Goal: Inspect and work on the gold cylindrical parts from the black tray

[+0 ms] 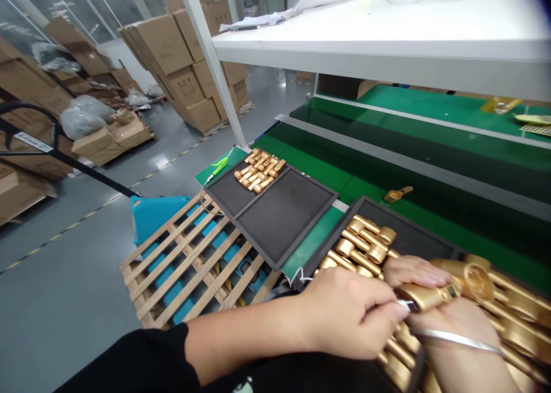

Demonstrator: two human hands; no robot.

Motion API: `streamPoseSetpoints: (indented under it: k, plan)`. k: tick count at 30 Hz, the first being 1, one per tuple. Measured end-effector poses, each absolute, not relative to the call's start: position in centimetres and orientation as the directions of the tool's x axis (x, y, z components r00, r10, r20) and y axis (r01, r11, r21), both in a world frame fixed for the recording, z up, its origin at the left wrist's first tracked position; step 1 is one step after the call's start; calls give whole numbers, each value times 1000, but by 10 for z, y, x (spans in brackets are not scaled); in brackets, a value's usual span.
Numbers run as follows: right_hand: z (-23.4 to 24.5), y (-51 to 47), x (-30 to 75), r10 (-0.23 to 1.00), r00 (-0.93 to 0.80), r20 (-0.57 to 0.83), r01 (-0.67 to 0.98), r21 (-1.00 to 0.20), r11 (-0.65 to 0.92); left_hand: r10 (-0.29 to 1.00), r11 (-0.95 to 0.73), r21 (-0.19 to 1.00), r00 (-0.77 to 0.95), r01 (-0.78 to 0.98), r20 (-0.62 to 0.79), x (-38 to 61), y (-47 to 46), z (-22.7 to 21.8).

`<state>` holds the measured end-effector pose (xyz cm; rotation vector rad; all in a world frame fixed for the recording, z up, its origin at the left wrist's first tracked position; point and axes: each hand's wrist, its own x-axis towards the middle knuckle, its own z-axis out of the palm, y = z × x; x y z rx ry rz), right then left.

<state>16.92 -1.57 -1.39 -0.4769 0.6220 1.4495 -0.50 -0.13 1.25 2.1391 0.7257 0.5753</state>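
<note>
- Pinching a gold-tone watch (pixel 430 295) on my feed, right over the near end of the near black tray (pixel 408 235), with the round case (pixel 478 281) sticking out to the right.
- My right hand (pixel 447 324) is wrapped around the band, fingers curled over the top, so that grip's clamped.
- My left hand (pixel 348 318) comes in from the tray's left, fingertips pressed together at the band's end. There's a small silvery bit (pixel 404 305) there, but I can't make out what it is.
- A thin silver band (pixel 456 340) crosses my right wrist.
- Can't count the gold watches (pixel 512 318) in the heap under my hands on that tray; they overlap and run out of frame.
- Past that tray sits one double black tray (pixel 284 215), two compartments, with a gold pile (pixel 258 170) in its left one, also too tangled to count.
- One loose gold piece (pixel 398 194) lies on the green mat (pixel 365 186) behind the near tray.
- Left of the near tray: one wooden pallet (pixel 185 261) over a blue pallet jack (pixel 159 215).
</note>
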Motion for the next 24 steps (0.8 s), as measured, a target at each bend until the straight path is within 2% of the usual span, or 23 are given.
streamPoseSetpoints:
  k: [2,4,5,6,8,9,10,11,12,14,15,16,18,21,24]
  plan:
    - [-13,-18,169,793,-44,-607,-993,115,33,652,-533,789,742,305,154,-5,-2,11]
    - [-8,-17,166,784,-17,-621,-996,76,39,650,-524,792,748,313,134,-5,-3,12]
    - [-6,-16,164,764,25,-644,-999,8,40,649,-517,797,750,314,126,-6,-4,12]
    - [-3,-15,162,732,91,-675,-994,-112,21,650,-509,803,750,310,122,-6,-4,13]
    - [0,-13,158,604,260,-753,-861,-465,-208,654,-490,817,748,302,116,-6,-5,14]
    - [1,-12,158,576,320,-752,-764,-565,-312,658,-477,825,745,303,107,-6,-5,14]
    - [0,-12,158,580,331,-745,-728,-592,-345,664,-458,834,742,308,90,-6,-5,14]
    - [-1,-13,159,609,287,-739,-777,-552,-303,670,-434,843,739,317,67,-6,-6,14]
    - [-3,-14,161,660,200,-724,-880,-429,-203,678,-403,855,734,327,39,-6,-6,14]
    - [-7,-18,164,766,44,-641,-999,-44,20,692,-334,880,722,339,-15,-6,-7,13]
    - [-7,-20,164,775,8,-631,-996,64,62,699,-299,891,714,342,-39,-5,-7,13]
    - [-7,-22,164,782,-4,-623,-991,107,79,706,-269,899,706,345,-59,-5,-8,12]
    - [-5,-25,160,808,87,-583,-989,44,138,720,-236,906,690,352,-80,-5,-8,12]
    - [-1,-31,151,839,289,-461,-956,-179,232,728,-240,904,682,353,-73,-6,-8,9]
    - [0,-36,146,856,357,-374,-908,-356,223,709,-250,916,703,315,-48,-6,-9,1]
